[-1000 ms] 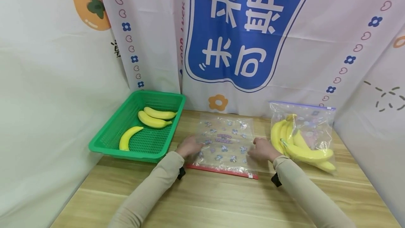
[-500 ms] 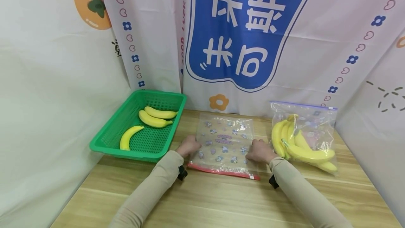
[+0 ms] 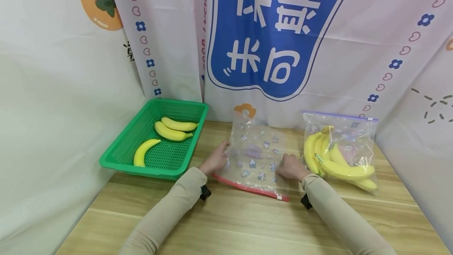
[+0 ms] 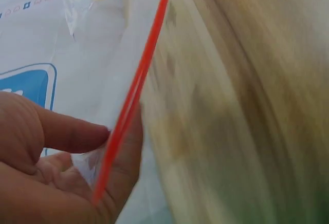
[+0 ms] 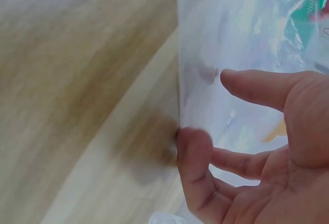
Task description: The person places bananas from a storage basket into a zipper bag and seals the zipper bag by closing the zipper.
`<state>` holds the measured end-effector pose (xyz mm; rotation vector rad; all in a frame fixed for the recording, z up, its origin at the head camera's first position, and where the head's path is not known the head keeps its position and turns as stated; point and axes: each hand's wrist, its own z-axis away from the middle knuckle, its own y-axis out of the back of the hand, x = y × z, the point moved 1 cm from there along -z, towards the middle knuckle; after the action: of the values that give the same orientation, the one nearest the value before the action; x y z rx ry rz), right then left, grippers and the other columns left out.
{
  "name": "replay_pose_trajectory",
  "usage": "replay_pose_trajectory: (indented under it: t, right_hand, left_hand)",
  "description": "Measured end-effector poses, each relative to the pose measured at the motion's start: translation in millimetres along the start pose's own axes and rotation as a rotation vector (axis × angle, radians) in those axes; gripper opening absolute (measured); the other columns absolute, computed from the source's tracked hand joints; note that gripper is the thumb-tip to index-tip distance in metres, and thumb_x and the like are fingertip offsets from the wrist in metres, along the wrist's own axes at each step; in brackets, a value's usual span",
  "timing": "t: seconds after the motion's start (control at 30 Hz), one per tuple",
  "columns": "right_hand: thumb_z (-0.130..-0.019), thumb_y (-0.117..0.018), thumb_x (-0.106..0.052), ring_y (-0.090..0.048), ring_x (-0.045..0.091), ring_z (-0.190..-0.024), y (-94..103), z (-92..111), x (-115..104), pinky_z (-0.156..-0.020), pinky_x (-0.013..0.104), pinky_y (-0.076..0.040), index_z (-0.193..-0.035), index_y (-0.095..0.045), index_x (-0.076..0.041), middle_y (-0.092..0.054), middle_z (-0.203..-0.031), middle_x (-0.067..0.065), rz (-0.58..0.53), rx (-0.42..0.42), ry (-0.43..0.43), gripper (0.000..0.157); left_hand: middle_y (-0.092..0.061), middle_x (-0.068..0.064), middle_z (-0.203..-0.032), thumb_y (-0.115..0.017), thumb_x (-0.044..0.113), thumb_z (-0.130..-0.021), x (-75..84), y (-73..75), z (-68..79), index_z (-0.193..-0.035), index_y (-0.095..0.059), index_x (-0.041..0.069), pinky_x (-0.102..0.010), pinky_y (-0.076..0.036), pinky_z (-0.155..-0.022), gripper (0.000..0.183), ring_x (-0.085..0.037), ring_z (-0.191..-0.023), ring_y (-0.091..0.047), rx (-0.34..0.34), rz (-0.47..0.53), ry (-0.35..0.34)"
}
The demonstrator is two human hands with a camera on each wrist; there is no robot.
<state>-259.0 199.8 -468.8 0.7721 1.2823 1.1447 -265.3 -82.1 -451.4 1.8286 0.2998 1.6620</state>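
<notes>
A clear zip bag [image 3: 262, 156] with small purple prints and a red zip strip [image 3: 251, 188] lies between the hands, its strip toward the person. My left hand [image 3: 216, 158] pinches the bag's left side; in the left wrist view, the thumb [image 4: 77, 133] and fingers stand on either side of the plastic. The left part of the bag is raised off the table. At the right edge is my right hand [image 3: 291, 167]. In the right wrist view its thumb [image 5: 257, 86] and bent index finger [image 5: 195, 149] stand apart, fingertips right at the plastic.
A green basket [image 3: 106, 162] with three bananas [image 3: 171, 131] stands at the left. To the right of the right hand, another clear bag [image 3: 354, 137] with a purple zip strip holds several bananas [image 3: 339, 168]. A printed curtain [image 3: 177, 50] hangs behind the wooden table [image 3: 230, 227].
My left hand has risen a little with the bag's left side, so its far left corner now lifts and the film creases. The right hand has barely moved.
</notes>
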Motion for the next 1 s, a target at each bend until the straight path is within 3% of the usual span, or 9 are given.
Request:
replay_pose_trajectory:
  t: [0.2,0.43,0.53,0.7,0.87,1.0]
  right_hand:
    - [-0.077,-0.060,-0.035,-0.049,0.034,-0.089,5.5,-4,-1,-0.076,0.048,-0.041,-0.111,-0.046,0.010,-0.049,-0.100,0.023,-0.053,0.025,0.015,0.058]
    - [-0.085,-0.054,-0.028,-0.044,0.039,-0.102,25.0,-15,-12,-0.085,0.050,-0.037,-0.116,-0.044,0.009,-0.045,-0.113,0.026,-0.178,0.158,0.083,0.049]
    - [-0.085,-0.055,-0.027,-0.047,0.033,-0.097,33.9,-24,-22,-0.082,0.045,-0.040,-0.112,-0.049,0.004,-0.047,-0.109,0.019,-0.166,0.255,0.155,0.042]
    - [-0.083,-0.059,-0.023,-0.051,0.023,-0.083,51.1,-34,-47,-0.069,0.036,-0.044,-0.108,-0.054,-0.004,-0.048,-0.103,0.011,-0.170,0.449,0.310,0.032]
    - [-0.078,-0.065,-0.013,-0.056,0.020,-0.076,67.4,-39,-71,-0.062,0.031,-0.047,-0.117,-0.051,-0.006,-0.040,-0.124,0.010,-0.097,0.607,0.535,0.042]
    - [-0.081,-0.063,-0.013,-0.051,0.015,-0.057,78.2,-38,-88,-0.055,0.027,-0.046,-0.127,-0.044,-0.011,-0.022,-0.140,0.007,0.018,0.621,0.638,0.050]
  left_hand:
    - [-0.054,-0.014,-0.093,-0.047,-0.017,-0.076,7.0,5.9,-5.8,-0.126,-0.040,0.009,-0.027,-0.046,-0.057,0.057,-0.020,-0.075,-0.053,0.036,0.007,-0.069]
    - [-0.058,-0.005,-0.088,-0.048,-0.019,-0.071,16.8,17.0,-15.9,-0.124,-0.044,0.014,-0.023,-0.047,-0.060,0.063,-0.015,-0.077,-0.055,0.112,-0.185,-0.203]
    - [-0.059,-0.005,-0.089,-0.047,-0.019,-0.072,26.0,21.4,-19.7,-0.123,-0.044,0.013,-0.023,-0.047,-0.061,0.060,-0.015,-0.080,-0.056,0.112,-0.223,-0.241]
    - [-0.060,-0.004,-0.094,-0.044,-0.019,-0.070,43.2,23.5,-24.2,-0.122,-0.045,0.011,-0.023,-0.047,-0.063,0.060,-0.015,-0.085,-0.056,0.095,-0.286,-0.234]
    - [-0.061,-0.004,-0.097,-0.045,-0.018,-0.069,56.1,20.2,-28.1,-0.122,-0.046,0.009,-0.024,-0.048,-0.069,0.059,-0.016,-0.088,-0.057,0.071,-0.343,-0.238]
    - [-0.061,-0.002,-0.098,-0.046,-0.015,-0.074,62.0,17.4,-29.7,-0.120,-0.048,0.011,-0.026,-0.047,-0.072,0.052,-0.014,-0.089,-0.057,0.070,-0.360,-0.246]
